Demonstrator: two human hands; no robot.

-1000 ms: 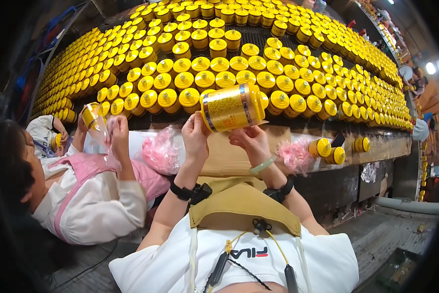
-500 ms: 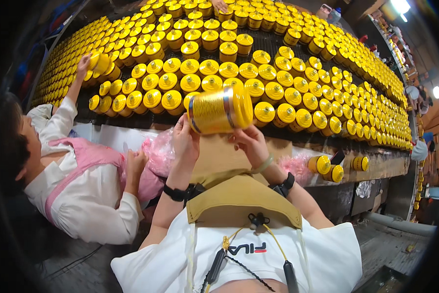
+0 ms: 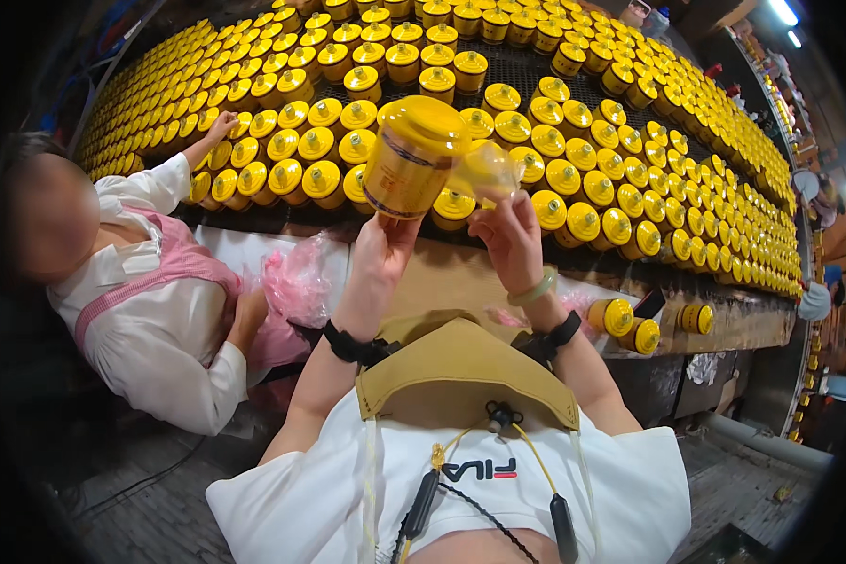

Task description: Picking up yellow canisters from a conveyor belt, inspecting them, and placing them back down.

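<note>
My left hand [image 3: 389,246] grips the base of a yellow lidded canister [image 3: 407,174] and holds it up, tilted slightly, above the front edge of the table. The canister has a glossy domed yellow lid, a printed gold side and dark bands. Just to its right, my right hand [image 3: 510,235] is raised with the fingers pinched together. A see-through plastic piece [image 3: 494,173] is at its fingertips; its exact shape is blurred. Behind both hands stand rows of similar yellow canisters [image 3: 563,177], many with a small metal nub on the lid.
At my left, a co-worker in a pink apron [image 3: 173,268] reaches a hand [image 3: 223,125] to the canisters. Crumpled pink plastic [image 3: 296,280] lies between us. Brown cardboard [image 3: 442,282] covers the table's front, and a few canisters [image 3: 641,336] lie on their sides at right.
The canister has turned from lying sideways to nearly upright, now in my left hand alone. My right hand has moved away with clear plastic at its fingers. The co-worker's hand no longer lifts a canister.
</note>
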